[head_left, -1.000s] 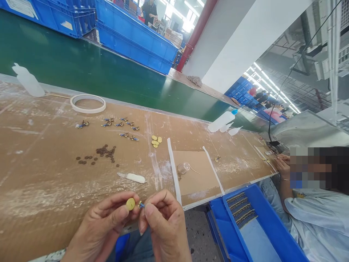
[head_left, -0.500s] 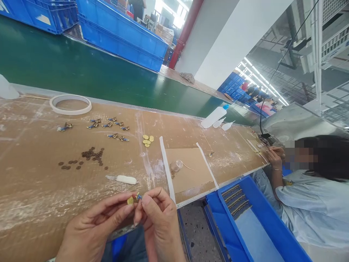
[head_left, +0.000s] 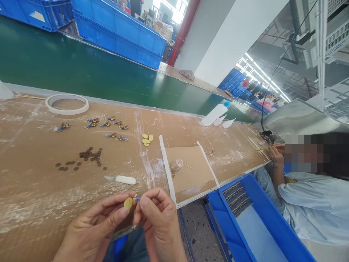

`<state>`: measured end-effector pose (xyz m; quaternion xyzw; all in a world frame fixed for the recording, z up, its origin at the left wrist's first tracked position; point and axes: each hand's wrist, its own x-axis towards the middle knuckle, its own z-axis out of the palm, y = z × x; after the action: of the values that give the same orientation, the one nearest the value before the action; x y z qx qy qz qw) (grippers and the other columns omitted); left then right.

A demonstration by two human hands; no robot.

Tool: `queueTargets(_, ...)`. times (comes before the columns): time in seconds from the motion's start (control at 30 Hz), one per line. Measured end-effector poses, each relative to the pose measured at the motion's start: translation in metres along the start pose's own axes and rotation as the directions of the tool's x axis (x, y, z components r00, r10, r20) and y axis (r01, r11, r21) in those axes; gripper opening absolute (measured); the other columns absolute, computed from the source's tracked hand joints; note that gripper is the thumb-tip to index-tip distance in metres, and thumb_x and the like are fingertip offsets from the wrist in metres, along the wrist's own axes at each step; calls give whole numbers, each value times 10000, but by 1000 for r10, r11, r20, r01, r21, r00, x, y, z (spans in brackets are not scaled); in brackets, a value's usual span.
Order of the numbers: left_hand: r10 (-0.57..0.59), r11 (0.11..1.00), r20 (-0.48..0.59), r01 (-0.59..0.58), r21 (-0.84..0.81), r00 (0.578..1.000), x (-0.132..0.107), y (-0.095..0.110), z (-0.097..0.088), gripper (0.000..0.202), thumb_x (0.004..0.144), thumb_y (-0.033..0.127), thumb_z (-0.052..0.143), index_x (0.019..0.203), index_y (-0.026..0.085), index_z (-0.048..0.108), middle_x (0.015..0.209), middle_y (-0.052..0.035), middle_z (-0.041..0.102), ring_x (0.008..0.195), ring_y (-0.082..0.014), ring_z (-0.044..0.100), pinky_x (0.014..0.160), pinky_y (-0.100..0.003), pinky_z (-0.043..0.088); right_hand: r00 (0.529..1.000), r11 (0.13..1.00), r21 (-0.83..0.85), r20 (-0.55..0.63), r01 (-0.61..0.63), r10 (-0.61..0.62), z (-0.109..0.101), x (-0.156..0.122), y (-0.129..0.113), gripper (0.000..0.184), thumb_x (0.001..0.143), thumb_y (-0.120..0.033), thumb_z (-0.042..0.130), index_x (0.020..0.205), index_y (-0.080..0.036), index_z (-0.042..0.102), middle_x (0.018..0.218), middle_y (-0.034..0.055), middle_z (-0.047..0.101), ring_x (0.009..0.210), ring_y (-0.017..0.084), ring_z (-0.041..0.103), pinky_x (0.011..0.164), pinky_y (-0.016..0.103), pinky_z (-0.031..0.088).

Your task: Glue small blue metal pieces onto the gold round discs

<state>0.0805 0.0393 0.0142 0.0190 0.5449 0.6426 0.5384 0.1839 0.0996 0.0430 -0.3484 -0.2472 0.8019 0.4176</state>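
Note:
Between the thumb and fingers of my left hand (head_left: 100, 222) is a round yellow disc (head_left: 128, 202), its flat face turned toward me. My right hand (head_left: 159, 218) pinches a small blue-and-gold figurine (head_left: 136, 198) close beside the disc; whether the two touch I cannot tell. Just beyond my hands lies a white-handled knife (head_left: 124, 179). Brown discs (head_left: 91, 154) are scattered on the cardboard-covered table (head_left: 35, 189), several more figurines (head_left: 105, 124) lie farther back, and a small group of yellow discs (head_left: 147, 140) sits right of them.
A tape roll (head_left: 67, 104) lies at the back left. A small clear cup (head_left: 177, 165) stands on a taped cardboard square. White bottles (head_left: 215, 114) lie behind. At right, a co-worker (head_left: 300, 203) sits by a blue bin (head_left: 261, 222) holding rows of small parts. Blue crates (head_left: 117, 32) line the back.
The yellow disc in my left hand has turned to show more of its face and moved slightly left and down. The figurine in my right hand has shifted a little. The view has shifted slightly.

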Motion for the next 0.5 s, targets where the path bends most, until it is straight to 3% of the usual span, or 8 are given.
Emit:
queueTargets(0.13,1,1000,28,-1,18,1000,-1,4,2,444,453,432,961,802,233,772,895,-70,758,829,-223,705,717,-203,600,1000,1000,-18,0,2,-2,3,0,-1,290,680,-324,862,716,-152,631,582,-23,661,470,56,547,519,177,424)
queueTargets(0.33,46,999,-12,-46,24,999,3,-6,-2,454,478,430,950,835,208,780,977,-111,754,935,-329,705,763,-319,629,1000,998,-67,-16,6,-8,4,0,-3,303,710,-353,846,749,-162,614,563,-13,679,462,83,595,489,185,459)
queueTargets(0.5,128,990,42,-131,60,991,0,-8,-5,367,552,410,928,843,238,784,967,-84,761,930,-300,716,839,-311,602,997,994,-93,-46,55,-60,2,3,-2,303,711,-360,844,769,-165,620,607,-17,702,495,115,644,508,225,513)
